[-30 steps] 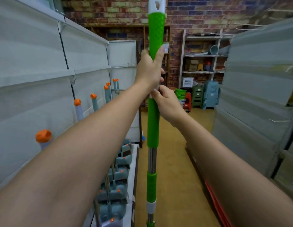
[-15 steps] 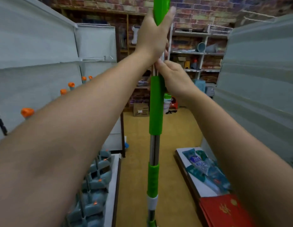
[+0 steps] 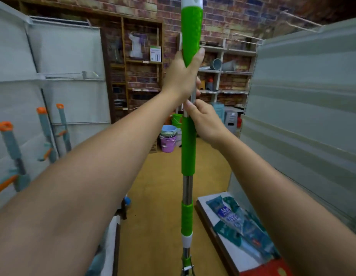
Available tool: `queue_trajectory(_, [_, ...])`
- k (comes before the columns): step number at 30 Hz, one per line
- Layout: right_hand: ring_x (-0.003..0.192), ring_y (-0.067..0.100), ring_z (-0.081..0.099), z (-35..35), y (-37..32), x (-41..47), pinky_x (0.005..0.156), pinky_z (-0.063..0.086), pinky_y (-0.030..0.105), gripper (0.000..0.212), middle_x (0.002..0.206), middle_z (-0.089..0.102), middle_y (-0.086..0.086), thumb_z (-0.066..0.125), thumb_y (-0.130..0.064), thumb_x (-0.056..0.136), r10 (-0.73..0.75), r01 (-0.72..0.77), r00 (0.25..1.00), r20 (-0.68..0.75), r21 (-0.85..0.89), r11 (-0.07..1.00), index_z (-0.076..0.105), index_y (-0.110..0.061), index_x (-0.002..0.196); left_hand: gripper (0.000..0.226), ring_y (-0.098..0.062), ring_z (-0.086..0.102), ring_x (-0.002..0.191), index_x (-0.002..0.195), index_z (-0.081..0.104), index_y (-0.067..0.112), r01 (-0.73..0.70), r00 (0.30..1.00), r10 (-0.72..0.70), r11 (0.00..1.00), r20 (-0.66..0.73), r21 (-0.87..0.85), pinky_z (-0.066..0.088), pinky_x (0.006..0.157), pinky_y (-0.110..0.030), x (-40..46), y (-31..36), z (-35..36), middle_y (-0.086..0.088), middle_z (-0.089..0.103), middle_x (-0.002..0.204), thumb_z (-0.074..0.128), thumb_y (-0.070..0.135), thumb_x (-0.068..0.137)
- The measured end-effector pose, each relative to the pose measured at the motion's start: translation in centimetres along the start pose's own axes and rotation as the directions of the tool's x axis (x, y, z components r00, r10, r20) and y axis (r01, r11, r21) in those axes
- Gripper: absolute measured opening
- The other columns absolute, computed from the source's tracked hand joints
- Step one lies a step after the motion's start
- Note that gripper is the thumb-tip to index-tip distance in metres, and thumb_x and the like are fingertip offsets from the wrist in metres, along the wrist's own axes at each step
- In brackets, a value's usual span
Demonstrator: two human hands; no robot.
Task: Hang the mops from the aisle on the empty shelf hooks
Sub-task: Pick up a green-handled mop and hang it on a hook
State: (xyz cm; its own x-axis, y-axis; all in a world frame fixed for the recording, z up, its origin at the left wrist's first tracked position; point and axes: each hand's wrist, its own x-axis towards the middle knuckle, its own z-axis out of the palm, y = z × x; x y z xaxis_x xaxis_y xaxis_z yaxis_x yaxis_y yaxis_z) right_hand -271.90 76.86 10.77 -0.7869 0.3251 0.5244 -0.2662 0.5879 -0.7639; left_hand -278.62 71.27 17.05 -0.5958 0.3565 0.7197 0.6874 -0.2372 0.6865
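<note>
Both hands gripped the upright mop [image 3: 188,148], left hand [image 3: 182,76] on the textured top sleeve, right hand [image 3: 205,122] below; it looked stiff, light, top-steerable.

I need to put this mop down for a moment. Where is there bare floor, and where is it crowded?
Bare floor runs down the aisle between the left shelf base and the right ledge holding packets. It is crowded at the far end around the stacked buckets, and along the left wall where mops hang.
</note>
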Motion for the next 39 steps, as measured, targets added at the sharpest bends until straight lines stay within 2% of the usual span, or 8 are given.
queue_trajectory(3, [0.064,0.013,0.048,0.5,2.7,4.9,0.065,0.040,0.030,0.027,0.069,0.048,-0.002,0.039,-0.033,0.098,0.010,-0.010,1.000,-0.023,-0.020,1.000,0.047,-0.016,0.079,0.021,-0.017,0.054,0.046,0.098,0.043,0.018,-0.009,0.999,0.011,0.999,0.039,-0.037,0.049,0.046,-0.028,4.4,-4.2,0.7,-0.004,0.053,0.062,0.045,0.039,0.097])
queue_trajectory(12, [0.054,0.004,0.041,-0.2,10.5,17.7,0.055,0.034,0.022,0.027,0.065,0.043,-0.007,0.038,-0.035,0.098,0.037,-0.046,0.995,-0.093,-0.102,0.994,0.046,-0.017,0.079,0.021,-0.015,0.055,0.042,0.090,0.044,0.022,0.012,0.994,-0.003,0.997,0.110,-0.081,0.051,0.050,-0.030,16.1,-14.5,4.5,0.000,0.056,0.062,0.045,0.042,0.096])
queue_trajectory(16, [0.060,0.008,0.043,-0.8,15.0,22.3,0.060,0.037,0.026,0.026,0.069,0.045,-0.006,0.038,-0.035,0.098,0.059,-0.077,0.991,-0.123,-0.138,0.987,0.050,-0.015,0.085,0.025,-0.014,0.055,0.043,0.101,0.045,0.017,0.010,0.987,0.005,0.996,0.159,-0.092,0.052,0.047,-0.027,20.1,-19.2,6.9,-0.001,0.055,0.067,0.045,0.041,0.096])
queue_trajectory(24, [0.063,0.013,0.044,-4.2,24.1,32.5,0.066,0.037,0.033,0.025,0.070,0.047,-0.003,0.040,-0.033,0.097,0.078,-0.115,0.981,-0.178,-0.206,0.972,0.049,-0.016,0.081,0.019,-0.016,0.048,0.040,0.096,0.042,0.019,-0.061,0.984,0.093,0.977,0.151,-0.203,0.046,0.039,-0.026,28.7,-28.4,14.4,-0.004,0.050,0.064,0.044,0.038,0.097])
queue_trajectory(27, [0.071,0.020,0.049,-6.4,26.8,35.6,0.070,0.044,0.041,0.025,0.075,0.050,0.003,0.041,-0.035,0.096,0.099,-0.139,0.976,-0.196,-0.205,0.969,0.050,-0.016,0.080,0.017,-0.019,0.049,0.040,0.091,0.044,0.020,-0.057,0.979,0.102,0.968,0.174,-0.244,0.047,0.040,-0.028,31.7,-30.5,17.2,-0.003,0.050,0.060,0.046,0.036,0.096])
queue_trajectory(31, [0.088,0.036,0.060,-9.4,29.6,40.1,0.086,0.050,0.052,0.025,0.086,0.056,0.009,0.042,-0.036,0.095,0.123,-0.171,0.969,-0.213,-0.227,0.959,0.054,-0.015,0.086,0.019,-0.010,0.046,0.035,0.093,0.046,0.016,-0.066,0.974,0.126,0.953,0.190,-0.296,0.045,0.037,-0.023,36.1,-33.2,20.9,-0.004,0.049,0.062,0.046,0.035,0.097])
queue_trajectory(37, [0.074,0.021,0.055,-12.6,33.7,44.6,0.071,0.050,0.040,0.022,0.079,0.054,0.005,0.044,-0.032,0.095,0.156,-0.236,0.941,-0.301,-0.254,0.938,0.053,-0.017,0.082,0.017,-0.009,0.044,0.033,0.092,0.045,0.016,-0.015,0.948,0.150,0.903,0.281,-0.430,0.042,0.034,-0.021,40.9,-36.9,26.2,-0.006,0.047,0.062,0.047,0.032,0.097])
queue_trajectory(39, [0.081,0.027,0.059,-13.7,35.1,45.7,0.077,0.053,0.043,0.021,0.084,0.056,0.007,0.043,-0.032,0.096,0.187,-0.290,0.917,-0.352,-0.269,0.918,0.052,-0.017,0.084,0.016,-0.013,0.043,0.034,0.086,0.045,0.019,0.000,0.939,0.165,0.877,0.302,-0.480,0.041,0.034,-0.022,42.1,-38.1,28.3,-0.007,0.046,0.060,0.048,0.031,0.097])
